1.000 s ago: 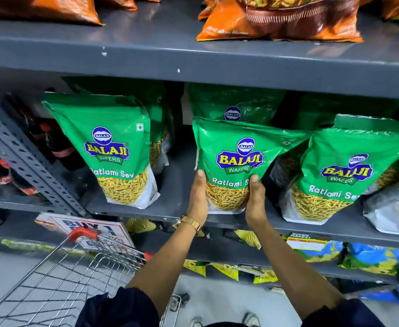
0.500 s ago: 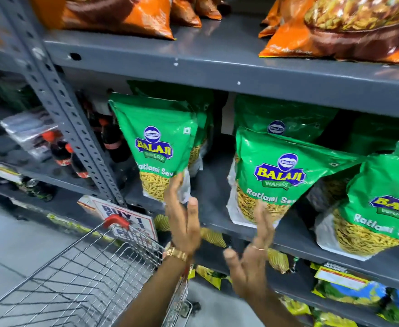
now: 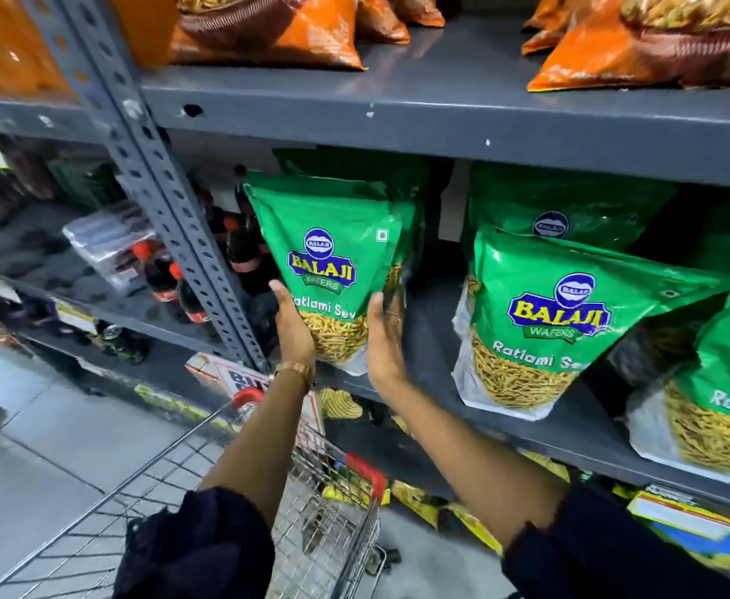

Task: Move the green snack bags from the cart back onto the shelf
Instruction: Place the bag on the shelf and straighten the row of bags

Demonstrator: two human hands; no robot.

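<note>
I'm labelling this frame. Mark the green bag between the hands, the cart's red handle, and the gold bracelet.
green bag point(image 3: 333, 235), head view, upper front panel above the logo.
cart's red handle point(image 3: 247, 396), head view, red grip end.
gold bracelet point(image 3: 294, 368), head view, band on the left wrist.

Grey metal shelf point(image 3: 449, 335): green Balaji Ratlami Sev bags point(image 3: 540, 322) upright in row, more behind. Upper shelf point(image 3: 441, 105): orange snack bags point(image 3: 263, 32). Left bay shelf point(image 3: 108, 309): dark red-capped bottles point(image 3: 160, 274).
</note>
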